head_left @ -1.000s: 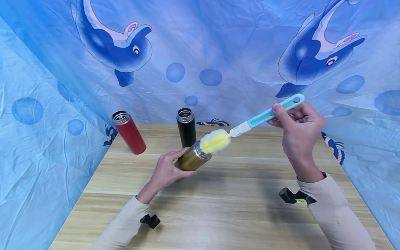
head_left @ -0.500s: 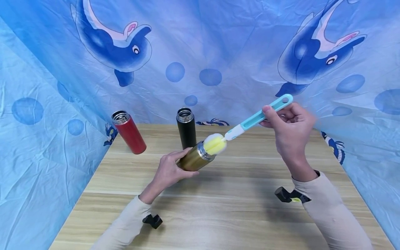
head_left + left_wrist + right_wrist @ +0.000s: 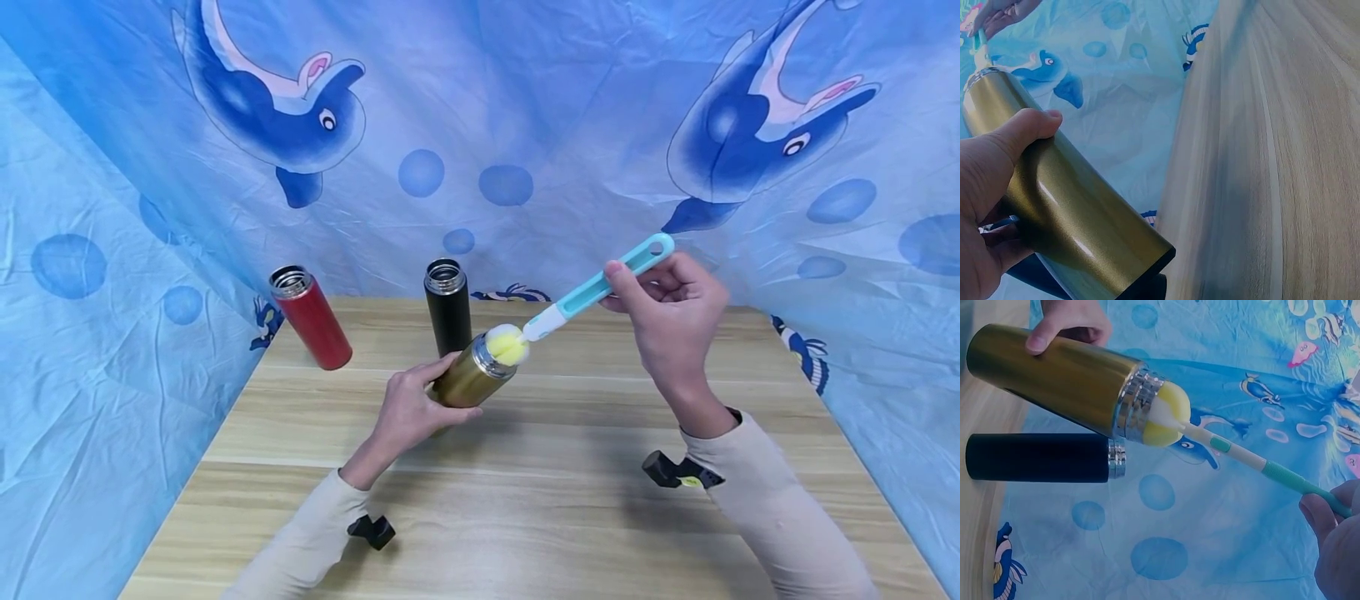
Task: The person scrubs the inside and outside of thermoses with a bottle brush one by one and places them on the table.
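Observation:
My left hand grips a gold vacuum flask round its body, tilted above the table with its open mouth toward the upper right. My right hand pinches the turquoise handle of a bottle brush between thumb and fingers. The brush's yellow and white sponge head is mostly inside the flask's steel neck; only its rear end sticks out. In the left wrist view the whole length of the gold flask shows, the thumb lying across it.
A black flask stands uncapped behind the gold one. Farther left stands a red flask, also without a lid. Both are on the wood-grain table. A blue dolphin-print sheet closes off the back and sides.
My right hand has moved left and slightly down, pushing the sponge head deeper into the gold flask. The left hand with the flask has shifted slightly right.

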Demonstrator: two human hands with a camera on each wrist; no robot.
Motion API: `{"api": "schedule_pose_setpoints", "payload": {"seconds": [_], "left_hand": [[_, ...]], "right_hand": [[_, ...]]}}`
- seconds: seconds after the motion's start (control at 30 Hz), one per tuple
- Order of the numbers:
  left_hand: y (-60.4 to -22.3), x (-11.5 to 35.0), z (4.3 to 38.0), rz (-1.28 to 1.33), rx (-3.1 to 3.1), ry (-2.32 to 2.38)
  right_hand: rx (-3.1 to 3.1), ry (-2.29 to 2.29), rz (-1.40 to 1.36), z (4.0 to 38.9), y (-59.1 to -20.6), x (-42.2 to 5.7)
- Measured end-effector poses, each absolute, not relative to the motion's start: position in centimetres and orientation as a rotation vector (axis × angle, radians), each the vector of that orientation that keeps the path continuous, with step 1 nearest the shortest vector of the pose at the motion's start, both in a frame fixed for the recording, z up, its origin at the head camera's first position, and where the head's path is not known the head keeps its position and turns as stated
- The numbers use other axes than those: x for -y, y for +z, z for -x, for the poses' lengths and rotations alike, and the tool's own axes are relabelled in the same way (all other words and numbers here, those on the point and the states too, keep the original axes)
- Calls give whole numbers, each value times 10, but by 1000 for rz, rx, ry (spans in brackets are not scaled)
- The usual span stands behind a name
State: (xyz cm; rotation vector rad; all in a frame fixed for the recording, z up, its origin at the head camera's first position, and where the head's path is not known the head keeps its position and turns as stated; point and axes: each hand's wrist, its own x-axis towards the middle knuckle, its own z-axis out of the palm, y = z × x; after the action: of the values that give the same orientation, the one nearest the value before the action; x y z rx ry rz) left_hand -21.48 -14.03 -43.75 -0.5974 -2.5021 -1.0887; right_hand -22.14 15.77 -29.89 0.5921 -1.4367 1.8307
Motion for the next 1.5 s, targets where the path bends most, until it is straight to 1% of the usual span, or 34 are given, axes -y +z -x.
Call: {"api": "schedule_pose_setpoints", "payload": {"seconds": [0.8, 1.13, 1.5], "left_hand": [[-439, 141, 218, 639, 2476, -1074], [-431, 132, 219, 671, 2466, -1160], [-433, 131, 218, 616, 2511, -1137]], "right_hand": [[1533, 1714, -623, 224, -312, -140], [1698, 1656, -620, 224, -339, -126], [1725, 1648, -582, 224, -352, -119]]}}
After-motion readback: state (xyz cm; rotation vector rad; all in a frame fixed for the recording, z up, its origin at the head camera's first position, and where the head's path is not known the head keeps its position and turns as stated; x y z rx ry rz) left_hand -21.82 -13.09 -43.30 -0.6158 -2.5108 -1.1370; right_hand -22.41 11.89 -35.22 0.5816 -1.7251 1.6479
